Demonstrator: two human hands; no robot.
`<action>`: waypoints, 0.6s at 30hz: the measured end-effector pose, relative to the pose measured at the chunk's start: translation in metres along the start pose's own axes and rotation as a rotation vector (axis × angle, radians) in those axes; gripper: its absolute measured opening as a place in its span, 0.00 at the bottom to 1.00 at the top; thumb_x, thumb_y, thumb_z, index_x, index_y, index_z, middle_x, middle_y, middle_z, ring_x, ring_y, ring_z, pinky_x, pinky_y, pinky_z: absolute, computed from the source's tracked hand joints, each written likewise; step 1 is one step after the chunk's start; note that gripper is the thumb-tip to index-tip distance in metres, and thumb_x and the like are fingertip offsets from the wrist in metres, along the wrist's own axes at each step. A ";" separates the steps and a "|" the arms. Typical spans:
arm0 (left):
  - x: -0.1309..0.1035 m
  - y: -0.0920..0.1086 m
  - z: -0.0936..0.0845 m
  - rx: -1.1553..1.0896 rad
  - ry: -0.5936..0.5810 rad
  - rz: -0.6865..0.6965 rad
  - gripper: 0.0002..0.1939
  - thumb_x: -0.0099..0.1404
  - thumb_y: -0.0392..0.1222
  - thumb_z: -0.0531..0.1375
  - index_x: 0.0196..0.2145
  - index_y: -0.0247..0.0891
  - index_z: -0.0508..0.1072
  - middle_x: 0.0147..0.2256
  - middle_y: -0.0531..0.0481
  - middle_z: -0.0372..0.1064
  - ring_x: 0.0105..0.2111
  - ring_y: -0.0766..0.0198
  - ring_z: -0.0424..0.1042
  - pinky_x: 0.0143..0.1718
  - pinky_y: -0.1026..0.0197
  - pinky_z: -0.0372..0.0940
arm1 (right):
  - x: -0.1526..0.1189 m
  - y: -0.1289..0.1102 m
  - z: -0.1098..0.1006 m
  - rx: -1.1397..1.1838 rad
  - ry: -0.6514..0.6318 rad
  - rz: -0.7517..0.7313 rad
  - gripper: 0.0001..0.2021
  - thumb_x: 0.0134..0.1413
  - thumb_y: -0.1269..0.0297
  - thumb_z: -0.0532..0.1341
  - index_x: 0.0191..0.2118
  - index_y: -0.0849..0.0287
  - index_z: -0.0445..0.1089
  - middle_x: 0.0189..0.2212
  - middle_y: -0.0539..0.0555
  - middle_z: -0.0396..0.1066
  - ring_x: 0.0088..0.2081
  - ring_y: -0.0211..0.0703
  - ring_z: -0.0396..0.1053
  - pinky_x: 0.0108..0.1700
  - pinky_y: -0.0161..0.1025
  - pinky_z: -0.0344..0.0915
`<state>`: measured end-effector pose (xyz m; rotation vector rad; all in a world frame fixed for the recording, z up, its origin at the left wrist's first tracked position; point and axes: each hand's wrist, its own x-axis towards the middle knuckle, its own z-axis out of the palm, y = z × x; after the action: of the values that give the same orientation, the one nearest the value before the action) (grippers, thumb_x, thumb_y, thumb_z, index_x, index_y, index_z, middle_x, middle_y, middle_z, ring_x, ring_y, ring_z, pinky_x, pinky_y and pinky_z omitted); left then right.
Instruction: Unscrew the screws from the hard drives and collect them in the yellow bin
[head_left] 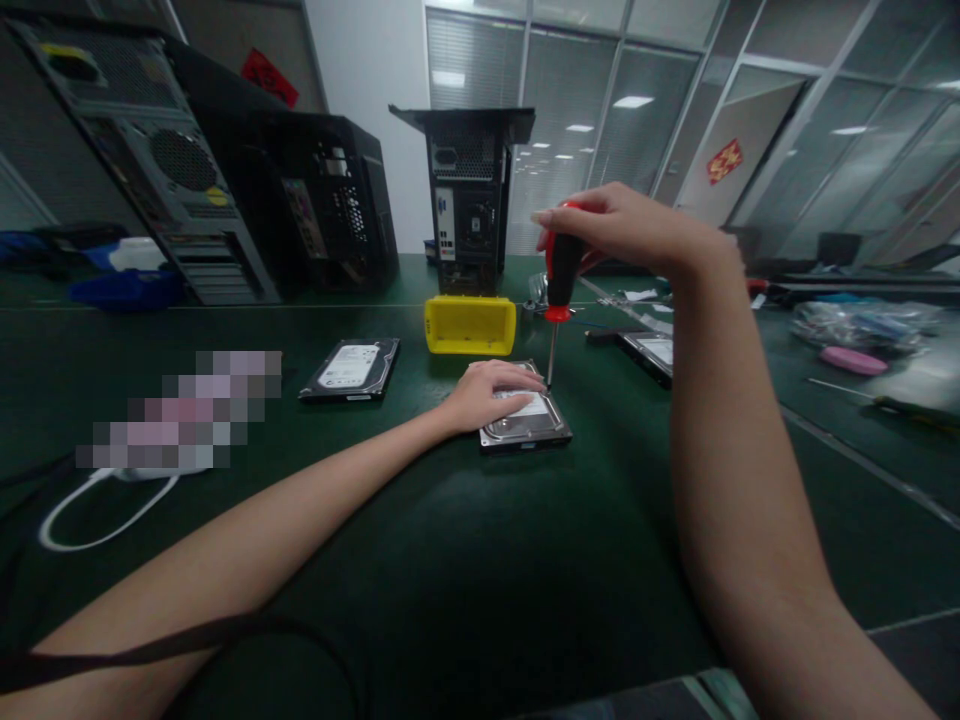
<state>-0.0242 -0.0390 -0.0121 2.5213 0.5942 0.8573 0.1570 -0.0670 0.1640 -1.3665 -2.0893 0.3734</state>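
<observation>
A silver hard drive [525,432] lies flat on the green table [480,560], near the middle of the view. Across its label rests my left hand [495,393], fingers together and pressing on the drive. My right hand [600,228] is closed around the handle of a red and black screwdriver [562,270], held upright. The screwdriver's tip meets the drive at its upper right edge; the screw under it is too small to make out. Just behind the drive stands a yellow bin [470,325].
Another hard drive [349,368] lies to the left, and one more [649,352] sits partly behind my right forearm. Computer cases [465,200] line the back. A second screwdriver [885,402] and plastic bags [862,325] are at the right. A dark cable crosses my left forearm.
</observation>
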 end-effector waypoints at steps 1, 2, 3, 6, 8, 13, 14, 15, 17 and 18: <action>0.000 0.000 0.000 0.002 0.000 -0.007 0.12 0.64 0.42 0.57 0.44 0.44 0.76 0.48 0.51 0.72 0.52 0.59 0.68 0.56 0.48 0.58 | 0.000 0.000 0.000 0.000 0.003 0.001 0.19 0.58 0.50 0.56 0.38 0.64 0.72 0.36 0.57 0.75 0.34 0.42 0.73 0.36 0.37 0.71; 0.000 0.001 0.000 0.005 -0.001 -0.012 0.12 0.64 0.42 0.57 0.44 0.45 0.76 0.48 0.52 0.72 0.52 0.59 0.68 0.56 0.48 0.58 | -0.001 -0.001 0.000 0.000 0.006 0.000 0.19 0.58 0.50 0.56 0.38 0.64 0.72 0.36 0.57 0.75 0.34 0.42 0.73 0.36 0.38 0.71; 0.000 0.001 0.000 0.007 0.000 -0.017 0.12 0.64 0.42 0.57 0.44 0.45 0.76 0.48 0.52 0.72 0.52 0.59 0.68 0.56 0.48 0.58 | -0.001 -0.001 0.000 0.002 0.005 -0.002 0.19 0.58 0.50 0.56 0.38 0.64 0.72 0.36 0.57 0.75 0.34 0.42 0.73 0.36 0.38 0.71; 0.000 0.002 -0.001 0.006 0.000 -0.015 0.13 0.64 0.42 0.56 0.44 0.44 0.76 0.49 0.51 0.72 0.52 0.58 0.67 0.56 0.48 0.58 | -0.001 -0.001 0.000 0.022 -0.004 -0.008 0.19 0.57 0.50 0.56 0.37 0.63 0.72 0.36 0.57 0.75 0.35 0.42 0.73 0.37 0.39 0.71; 0.000 0.002 -0.001 0.003 -0.003 -0.012 0.13 0.64 0.42 0.56 0.44 0.44 0.76 0.49 0.51 0.72 0.52 0.58 0.67 0.56 0.48 0.58 | 0.000 0.000 0.001 0.028 -0.010 -0.012 0.19 0.57 0.49 0.57 0.37 0.63 0.71 0.35 0.57 0.75 0.35 0.42 0.73 0.37 0.38 0.71; 0.000 0.000 0.000 0.010 -0.003 -0.013 0.13 0.64 0.42 0.57 0.44 0.45 0.76 0.49 0.52 0.72 0.52 0.59 0.67 0.56 0.49 0.58 | 0.001 0.000 0.000 0.010 -0.007 -0.013 0.20 0.57 0.48 0.56 0.37 0.63 0.72 0.36 0.57 0.75 0.35 0.42 0.73 0.36 0.37 0.71; 0.000 0.000 0.000 0.013 -0.002 -0.012 0.13 0.64 0.42 0.56 0.45 0.44 0.76 0.49 0.52 0.72 0.52 0.59 0.67 0.56 0.49 0.58 | 0.000 0.000 0.000 0.010 -0.009 -0.010 0.20 0.57 0.48 0.56 0.37 0.63 0.72 0.36 0.57 0.75 0.36 0.42 0.73 0.36 0.37 0.71; 0.000 -0.001 0.000 0.014 -0.001 -0.008 0.13 0.64 0.42 0.56 0.45 0.44 0.76 0.49 0.51 0.72 0.52 0.60 0.67 0.56 0.50 0.58 | 0.000 -0.001 0.000 0.011 -0.011 -0.004 0.20 0.57 0.48 0.56 0.37 0.63 0.72 0.36 0.57 0.75 0.36 0.43 0.73 0.37 0.37 0.71; 0.000 0.000 0.000 0.012 0.000 0.000 0.13 0.64 0.42 0.56 0.44 0.43 0.76 0.48 0.51 0.73 0.52 0.60 0.68 0.56 0.51 0.58 | 0.000 -0.001 0.000 0.014 -0.014 0.004 0.19 0.57 0.49 0.56 0.37 0.63 0.71 0.37 0.58 0.75 0.37 0.44 0.73 0.37 0.38 0.71; 0.000 0.000 0.000 0.011 0.001 0.000 0.13 0.64 0.42 0.56 0.44 0.42 0.76 0.48 0.51 0.73 0.52 0.60 0.68 0.56 0.52 0.59 | 0.000 -0.001 0.000 0.016 -0.016 0.006 0.19 0.57 0.49 0.56 0.37 0.62 0.71 0.37 0.58 0.75 0.37 0.44 0.73 0.37 0.39 0.71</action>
<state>-0.0244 -0.0388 -0.0119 2.5309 0.6009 0.8569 0.1559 -0.0674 0.1643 -1.3648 -2.0910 0.4044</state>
